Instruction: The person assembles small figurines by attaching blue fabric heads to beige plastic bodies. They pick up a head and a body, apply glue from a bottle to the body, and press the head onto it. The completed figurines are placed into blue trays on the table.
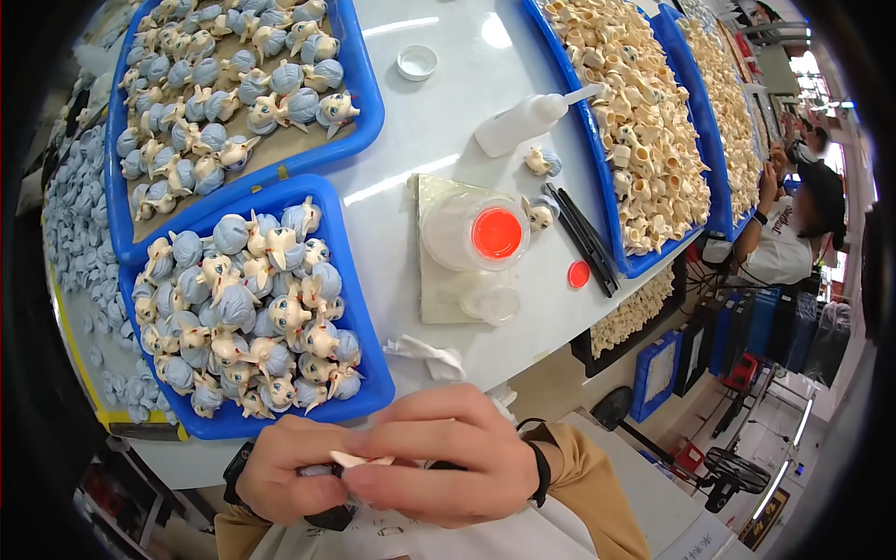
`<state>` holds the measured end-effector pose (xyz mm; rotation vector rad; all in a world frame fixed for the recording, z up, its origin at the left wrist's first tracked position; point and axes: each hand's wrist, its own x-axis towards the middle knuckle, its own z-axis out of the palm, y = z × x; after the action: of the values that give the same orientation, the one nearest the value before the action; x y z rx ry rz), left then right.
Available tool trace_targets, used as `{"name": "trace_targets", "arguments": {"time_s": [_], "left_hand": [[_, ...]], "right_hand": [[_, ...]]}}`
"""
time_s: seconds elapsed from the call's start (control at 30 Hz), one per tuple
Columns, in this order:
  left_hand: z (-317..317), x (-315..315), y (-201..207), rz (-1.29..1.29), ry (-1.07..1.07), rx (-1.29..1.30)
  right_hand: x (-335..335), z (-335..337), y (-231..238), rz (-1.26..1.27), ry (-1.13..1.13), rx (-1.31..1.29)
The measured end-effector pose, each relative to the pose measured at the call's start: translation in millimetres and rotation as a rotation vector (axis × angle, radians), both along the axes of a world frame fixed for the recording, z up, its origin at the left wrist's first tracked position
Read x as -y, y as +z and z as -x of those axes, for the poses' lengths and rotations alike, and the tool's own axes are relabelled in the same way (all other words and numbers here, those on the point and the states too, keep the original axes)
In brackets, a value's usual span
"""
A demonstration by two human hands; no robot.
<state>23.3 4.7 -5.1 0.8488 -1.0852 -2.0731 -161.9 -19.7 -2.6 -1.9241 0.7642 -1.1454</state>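
Close to my body, my left hand [294, 471] and my right hand [453, 457] meet with bent fingers around a small doll head [359, 459]. Only a cream pointed ear and a bit of blue-grey show between the fingertips; the rest is covered. Just beyond my left hand stands a blue tray [381, 397] heaped with doll heads [289, 315] that have blue-grey hair and pointed ears. A crumpled white tissue [434, 359] lies beyond my right hand. Farther off, a clear jar [448, 229] with a red-orange round top rests on a pale square board [439, 308], beside a small clear cup [492, 303].
At the far left, a larger blue tray [369, 103] holds rows of doll heads. Blue trays [597, 168] of cream parts line the right. A white squeeze bottle [523, 126], black tweezers [583, 238], a red cap [579, 273] and a white lid [417, 63] lie between. Another person [793, 224] sits far right.
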Motion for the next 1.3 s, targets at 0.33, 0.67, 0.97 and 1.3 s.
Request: {"name": "trace_targets", "arguments": {"time_s": [0.33,0.67,0.97,1.3], "left_hand": [[5.5,-0.5,9.2,-0.386,0.258,-0.171],[8.5,-1.9,2.3,-0.276,0.349,-0.113],[6.3,-1.3,2.0,-0.308,0.323,-0.074],[4.9,-2.8,-1.1,-0.305,0.346,-0.086]], "right_hand": [[-1.3,53.1,-0.2,-0.098,-0.396,0.062],[10.3,67.7,-27.8,-0.097,-0.502,-0.258],[15.5,64.2,-24.7,0.008,-0.5,-0.427],[18.9,53.3,-13.1,0.13,-0.507,-0.663]]}}
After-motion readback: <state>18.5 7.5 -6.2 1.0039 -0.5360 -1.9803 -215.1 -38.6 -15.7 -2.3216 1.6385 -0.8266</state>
